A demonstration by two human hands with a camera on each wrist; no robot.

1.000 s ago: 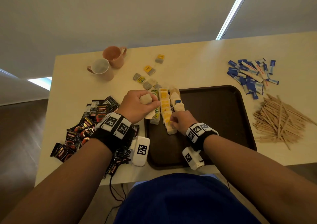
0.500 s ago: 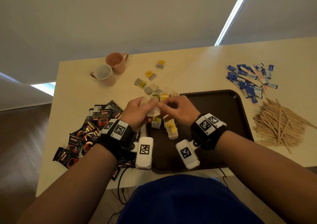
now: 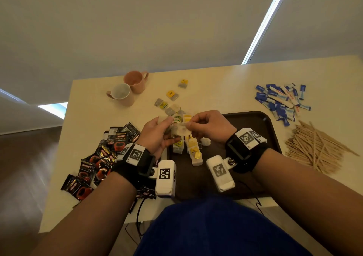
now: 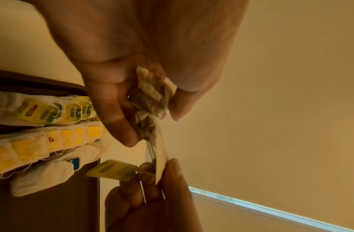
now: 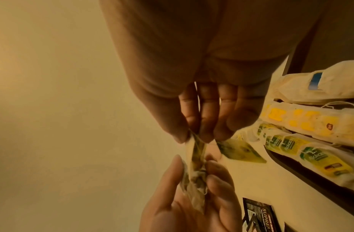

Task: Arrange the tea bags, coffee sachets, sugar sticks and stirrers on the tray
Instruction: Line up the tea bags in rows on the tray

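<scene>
Both hands meet above the left edge of the dark brown tray [image 3: 253, 122]. My left hand [image 3: 157, 133] grips a bunch of crumpled tea bags [image 4: 152, 94] between thumb and fingers. My right hand [image 3: 208, 126] pinches the free end of one tea bag [image 5: 194, 150] from that bunch; its yellow tag [image 4: 112, 170] dangles below. Rows of tea bags [image 3: 193, 147] with yellow and green tags lie along the tray's left side. Coffee sachets [image 3: 98, 157] are heaped left of the tray, sugar sticks [image 3: 280, 102] and wooden stirrers [image 3: 316, 147] to its right.
Two pink mugs [image 3: 127, 89] stand at the table's far left. A few loose tea bags [image 3: 170, 98] lie on the table beyond the tray. The cream table [image 3: 216, 87] ends close to my body, with cables hanging at its near edge.
My right hand left the tea bag row on the tray and rose to meet the left hand. It now pinches one bag out of the left hand's bunch.
</scene>
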